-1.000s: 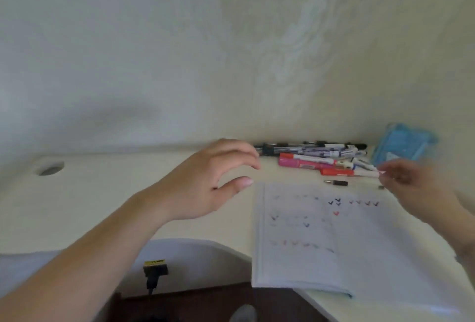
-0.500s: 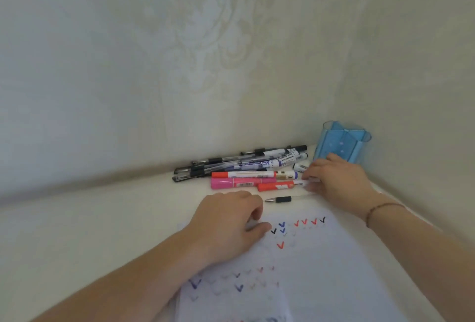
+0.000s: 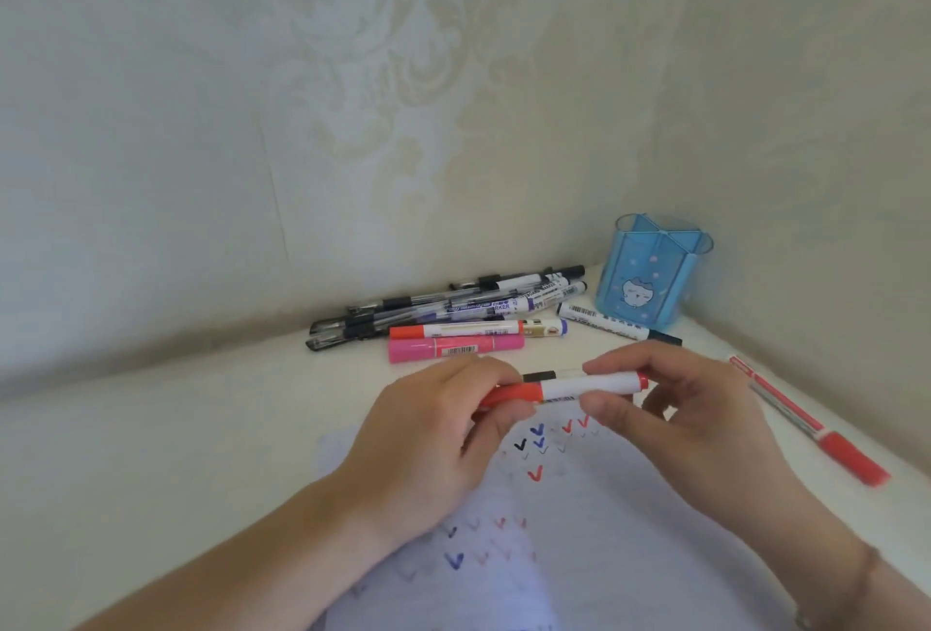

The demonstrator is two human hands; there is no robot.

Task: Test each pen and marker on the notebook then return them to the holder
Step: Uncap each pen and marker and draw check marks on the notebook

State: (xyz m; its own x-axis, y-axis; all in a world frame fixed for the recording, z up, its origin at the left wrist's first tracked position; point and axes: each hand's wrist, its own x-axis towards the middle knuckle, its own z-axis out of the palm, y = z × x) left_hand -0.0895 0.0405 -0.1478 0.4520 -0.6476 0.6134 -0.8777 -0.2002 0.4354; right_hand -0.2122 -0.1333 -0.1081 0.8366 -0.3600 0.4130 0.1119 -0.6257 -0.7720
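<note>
holding a red marker level over the notebook, both hands on it. left hand has its grip curled round the red cap end, fingers and thumb wrapped on it. right hand pinches the white barrel near the other end, thumb below, fingertips on top. marker runs left to right, red cap left, small red band at right tip. a thin pen with a black grip section lies on the worktop just behind the marker, partly hidden by the hands.

notebook lies open under the hands, page covered with small tick marks in blue, red and black, some faint. worktop is cream, set in a corner of patterned walls.

behind the hands a pile of pens lies against the back wall, black clips and clear barrels, ends pointing left. in front of the pile a white marker with orange cap and right below it a pink highlighter, both lying sideways, touching or nearly so. a white marker with black end lies angled just beside the holder's base.

holder is blue, see-through, split into compartments, cartoon face on the front, upright in the corner; can't see any pens in it. a red pen lies alone on the worktop at right, angled, cap end nearest, well apart from the pile. thin bracelet on the right wrist.
</note>
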